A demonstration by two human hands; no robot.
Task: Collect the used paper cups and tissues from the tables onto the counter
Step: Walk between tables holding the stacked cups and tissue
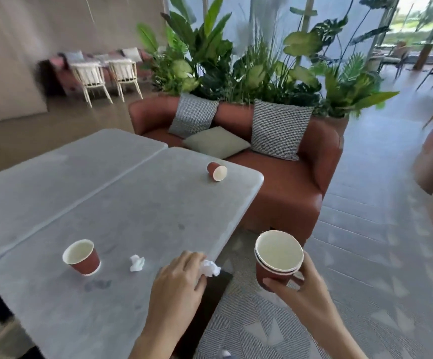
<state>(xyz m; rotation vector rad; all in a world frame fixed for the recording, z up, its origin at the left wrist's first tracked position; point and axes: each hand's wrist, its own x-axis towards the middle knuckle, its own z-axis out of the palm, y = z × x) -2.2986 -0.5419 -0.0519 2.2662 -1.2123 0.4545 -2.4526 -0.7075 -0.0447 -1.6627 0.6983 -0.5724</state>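
Here, at the near edge of the grey worktop (137,203), my left hand (176,283) has its grip curled around a crumpled white tissue (210,268), the wad poking out past the fingers at the worktop's rim. My right hand (306,288) holds a nested stack of red paper cups (277,260) out over the patterned floor, fingers wrapped round the lower wall and base, mouth up.

A second crumpled tissue (137,263) lies loose just beside the left hand. An upright red paper cup (82,256) stands further left, and a tipped-over cup (217,171) lies on its side near the far corner, by the rust-coloured sofa (288,182).

I judge all of it feather-light: the tissues soft and best pinched whole, the cups thin-walled and easily crushed, so taken around the body below the stiffer rolled rim. The tipped one could roll if nudged. The upright cup looks empty, though I cannot be sure.

I can read no brand, label or writing on any cup.
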